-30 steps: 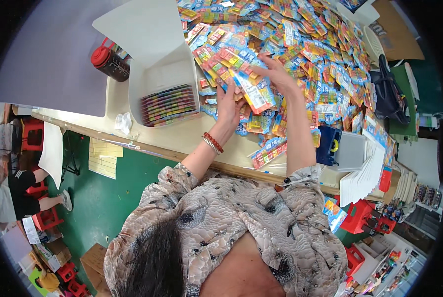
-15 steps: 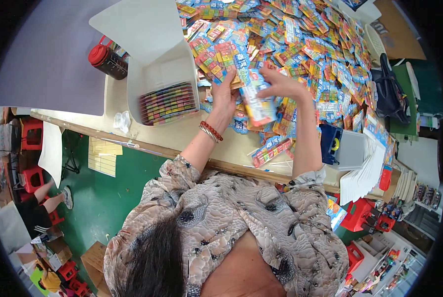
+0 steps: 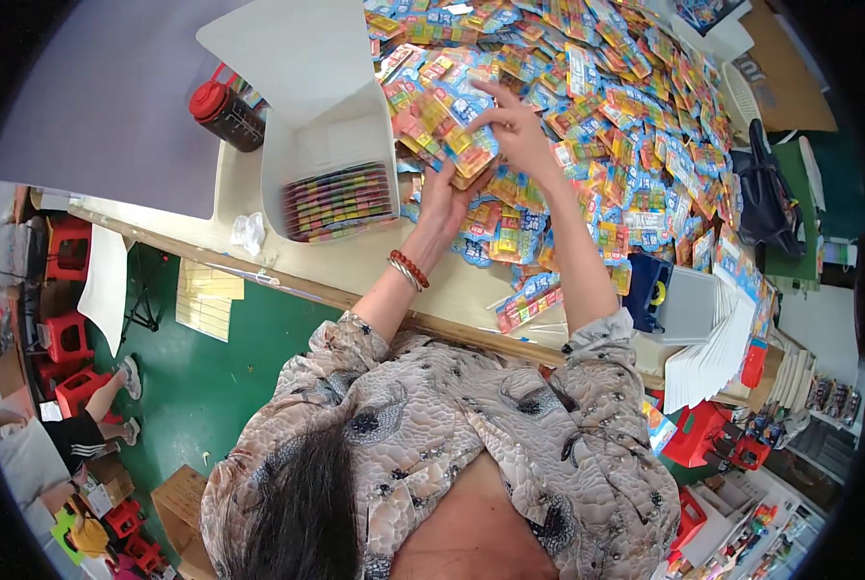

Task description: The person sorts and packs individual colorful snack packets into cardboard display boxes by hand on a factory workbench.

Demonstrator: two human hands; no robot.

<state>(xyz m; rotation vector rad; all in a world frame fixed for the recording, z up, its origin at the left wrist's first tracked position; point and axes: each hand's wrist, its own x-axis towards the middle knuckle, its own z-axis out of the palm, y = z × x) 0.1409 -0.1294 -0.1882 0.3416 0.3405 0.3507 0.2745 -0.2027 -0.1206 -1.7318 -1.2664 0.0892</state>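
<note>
My left hand (image 3: pixel 444 198), with a red bead bracelet and a metal bangle at the wrist, holds a few flat colourful packets (image 3: pixel 463 145) in yellow, red and blue from below. Over their right edge is my right hand (image 3: pixel 514 135), fingers stretched apart; whether the fingertips touch the packets cannot be made out. A big loose heap of the same kind of packets (image 3: pixel 635 135) spreads behind and to the right. Left of my hands, an open white box (image 3: pixel 279 155) with its lid raised contains a neat row of packets (image 3: pixel 337 201).
A dark bottle with a red lid (image 3: pixel 227 114) stands left of the box, near crumpled white plastic (image 3: pixel 249 232). At the right are a blue tape dispenser (image 3: pixel 648 290), a grey bin (image 3: pixel 690 300) and stacked white sheets (image 3: pixel 708 348). A person's legs (image 3: pixel 113 406) show at far left.
My right hand has moved up and left; the packet it had beside the left hand no longer shows there. The packets in my left hand are now bunched together and tilted.
</note>
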